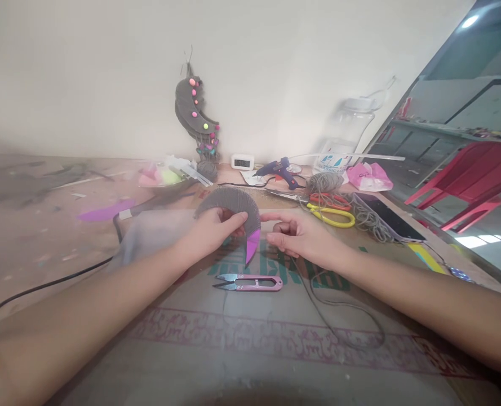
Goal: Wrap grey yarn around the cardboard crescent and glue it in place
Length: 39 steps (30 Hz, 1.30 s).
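My left hand [210,230] grips a purple crescent shape wound with grey yarn [235,202], thumb in front and fingers behind. The purple tip [252,243] is bare and points down toward me. Just right of the crescent is my right hand [296,234], its index finger stretched toward the shape and its other fingers curled in. From beneath those curled fingers a grey yarn strand [318,316] runs down and loops on the table; the exact grip on it is partly hidden. Pink thread snips [250,282] lie below both hands, blades to the left.
Behind are yellow-handled scissors [332,216], a yarn ball [325,181], a blue glue gun [280,170] and a small clock [242,162]. A phone [389,219] and clear bottle [345,135] stand right. A pom-pom crescent [191,107] hangs on the wall. A black cable [47,282] crosses left.
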Tool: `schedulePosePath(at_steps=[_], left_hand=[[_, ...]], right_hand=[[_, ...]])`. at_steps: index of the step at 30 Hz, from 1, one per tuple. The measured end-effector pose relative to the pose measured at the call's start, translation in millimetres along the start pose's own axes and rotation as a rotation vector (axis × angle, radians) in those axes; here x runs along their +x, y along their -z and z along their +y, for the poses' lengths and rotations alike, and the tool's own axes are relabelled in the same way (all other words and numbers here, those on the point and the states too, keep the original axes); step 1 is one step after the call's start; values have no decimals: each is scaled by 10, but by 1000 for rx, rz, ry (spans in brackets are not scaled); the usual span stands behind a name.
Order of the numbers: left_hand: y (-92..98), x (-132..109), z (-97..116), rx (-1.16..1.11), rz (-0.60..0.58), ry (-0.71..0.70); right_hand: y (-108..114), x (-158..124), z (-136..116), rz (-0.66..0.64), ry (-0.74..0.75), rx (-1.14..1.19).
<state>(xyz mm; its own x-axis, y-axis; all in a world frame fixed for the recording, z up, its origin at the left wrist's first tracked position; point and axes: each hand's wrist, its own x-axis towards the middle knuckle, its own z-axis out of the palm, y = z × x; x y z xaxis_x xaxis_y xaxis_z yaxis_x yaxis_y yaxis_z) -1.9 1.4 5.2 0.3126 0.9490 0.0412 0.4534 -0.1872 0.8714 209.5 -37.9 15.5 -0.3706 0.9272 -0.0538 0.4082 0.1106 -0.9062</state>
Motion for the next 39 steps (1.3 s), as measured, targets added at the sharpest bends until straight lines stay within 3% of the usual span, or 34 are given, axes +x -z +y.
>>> schedulePosePath(at_steps=[4, 16, 22, 25, 29, 33, 39], left_hand=[[6, -10, 23, 14, -15, 9], [-10, -13, -29, 5, -95, 52], [-9, 4, -68, -2, -148, 42], [-9, 27, -74, -24, -184, -46], [-22, -4, -47, -7, -156, -254], [-66, -123, 0, 44, -93, -271], [-129, -205, 6, 154, -187, -326]], right_hand=[[34, 20, 14, 41, 89, -160], [-33, 38, 34, 187, 56, -233], [-12, 62, 33, 99, 130, -171], [-10, 72, 34, 78, 107, -121], [-26, 59, 22, 158, 27, -82], [-39, 45, 17, 186, 54, -34], [-40, 46, 21, 170, 108, -37]])
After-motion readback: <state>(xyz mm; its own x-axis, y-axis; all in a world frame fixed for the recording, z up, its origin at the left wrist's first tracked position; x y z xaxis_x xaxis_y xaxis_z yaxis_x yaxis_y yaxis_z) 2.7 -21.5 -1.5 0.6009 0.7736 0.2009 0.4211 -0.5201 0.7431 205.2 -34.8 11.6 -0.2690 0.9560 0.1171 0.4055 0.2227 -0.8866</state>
